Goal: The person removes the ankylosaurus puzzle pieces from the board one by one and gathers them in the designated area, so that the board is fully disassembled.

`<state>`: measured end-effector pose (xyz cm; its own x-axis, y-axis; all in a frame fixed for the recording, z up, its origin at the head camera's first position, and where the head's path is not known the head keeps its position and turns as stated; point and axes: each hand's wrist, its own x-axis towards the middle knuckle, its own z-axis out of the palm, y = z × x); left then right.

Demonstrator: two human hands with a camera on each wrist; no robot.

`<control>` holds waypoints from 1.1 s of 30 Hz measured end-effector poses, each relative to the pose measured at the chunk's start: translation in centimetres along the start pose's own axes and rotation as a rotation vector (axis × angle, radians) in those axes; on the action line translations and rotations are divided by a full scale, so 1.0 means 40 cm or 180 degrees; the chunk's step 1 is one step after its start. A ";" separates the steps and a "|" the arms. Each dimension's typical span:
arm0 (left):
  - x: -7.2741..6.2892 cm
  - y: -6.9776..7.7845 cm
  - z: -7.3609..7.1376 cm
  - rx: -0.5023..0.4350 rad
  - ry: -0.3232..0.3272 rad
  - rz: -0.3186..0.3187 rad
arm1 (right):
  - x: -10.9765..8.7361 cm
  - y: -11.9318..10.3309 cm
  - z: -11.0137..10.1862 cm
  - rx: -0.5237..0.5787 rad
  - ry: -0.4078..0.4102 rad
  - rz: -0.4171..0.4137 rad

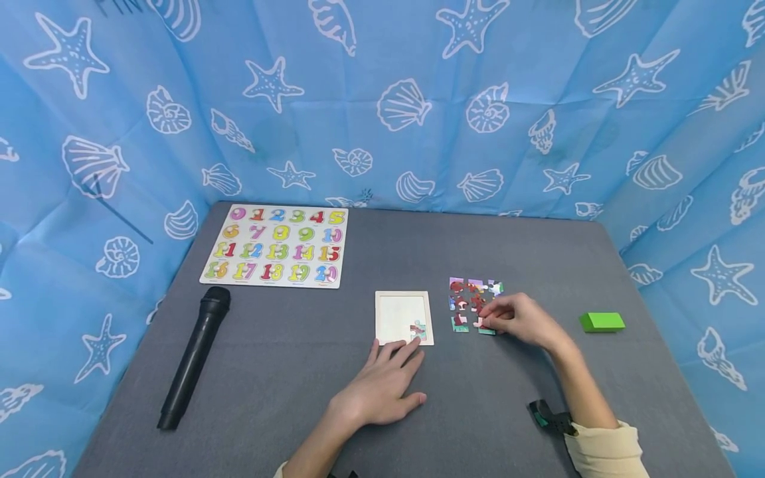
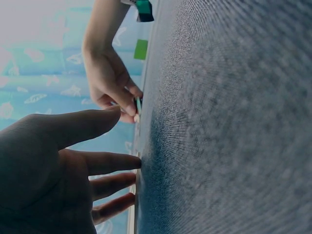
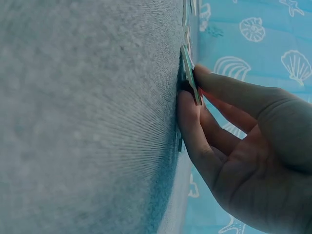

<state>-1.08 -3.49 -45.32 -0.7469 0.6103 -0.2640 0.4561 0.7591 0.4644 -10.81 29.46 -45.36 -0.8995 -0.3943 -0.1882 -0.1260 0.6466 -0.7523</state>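
A small square puzzle tray (image 1: 378, 312) with a pale wooden rim lies mid-table, one puzzle piece (image 1: 420, 329) sitting in its lower right corner. My left hand (image 1: 382, 388) lies with fingers spread, its fingertips at the tray's near edge. To the right of the tray, several loose puzzle pieces (image 1: 458, 303) with red, purple and green print are laid out close together. Over their near right corner, my right hand (image 1: 521, 320) pinches a puzzle piece (image 3: 190, 73) between thumb and fingers. In the right wrist view that piece is tilted on edge, so its picture is hidden.
A number board (image 1: 273, 245) lies at the back left. Nearer on the left is a black microphone (image 1: 196, 355). A green block (image 1: 601, 322) sits at the right. A blue shell-patterned curtain (image 1: 406, 153) surrounds the back and sides of the grey table (image 1: 478, 425).
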 end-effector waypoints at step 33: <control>0.005 -0.013 -0.004 0.0124 0.0209 -0.0027 | 0.058 -0.113 0.121 0.0029 -0.0108 -0.0563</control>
<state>-1.52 -3.80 -45.47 -0.7805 0.5884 -0.2111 0.4671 0.7733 0.4288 -10.29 22.47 -45.47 -0.8490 -0.5232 -0.0736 -0.2771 0.5595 -0.7812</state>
